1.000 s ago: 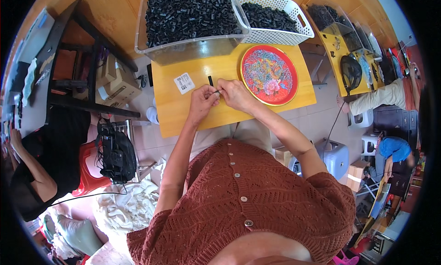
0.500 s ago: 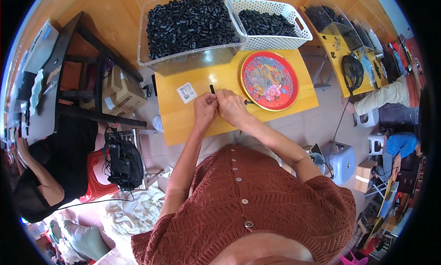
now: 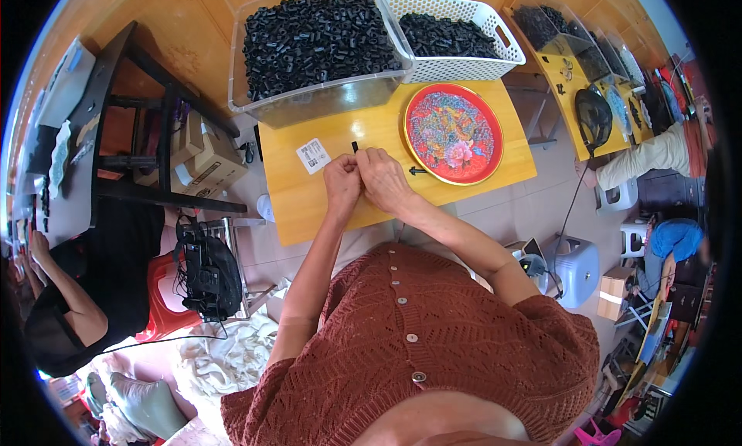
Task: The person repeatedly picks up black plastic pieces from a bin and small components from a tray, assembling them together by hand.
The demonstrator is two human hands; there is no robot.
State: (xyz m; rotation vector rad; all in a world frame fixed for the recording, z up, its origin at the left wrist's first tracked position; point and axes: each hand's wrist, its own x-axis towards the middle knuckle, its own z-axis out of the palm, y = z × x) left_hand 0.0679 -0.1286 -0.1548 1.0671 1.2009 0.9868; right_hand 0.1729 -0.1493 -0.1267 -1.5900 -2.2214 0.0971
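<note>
My left hand (image 3: 342, 185) and my right hand (image 3: 386, 185) meet over the near part of the yellow table (image 3: 297, 210), fingers closed and pinched together. Between their fingertips a short black rod-like piece (image 3: 355, 147) sticks out on the far side; the rest of it is hidden by the fingers. Just right of my right hand, another small black part (image 3: 417, 171) lies on the tabletop. A round red tray (image 3: 497, 143) with a gold rim and a flower pattern stands beyond it, strewn with many tiny greyish bits. Left of the hands lies a white printed label (image 3: 313, 156).
At the table's back, a clear plastic bin (image 3: 325, 106) and a white perforated basket (image 3: 464, 70) hold heaps of small black parts. A blue-grey stool (image 3: 578, 272) stands at right. Another person in black (image 3: 93, 291) works at a dark table on the left.
Both hands have shifted slightly, and less of the black piece shows between them. The black part right of my right hand is more exposed.
</note>
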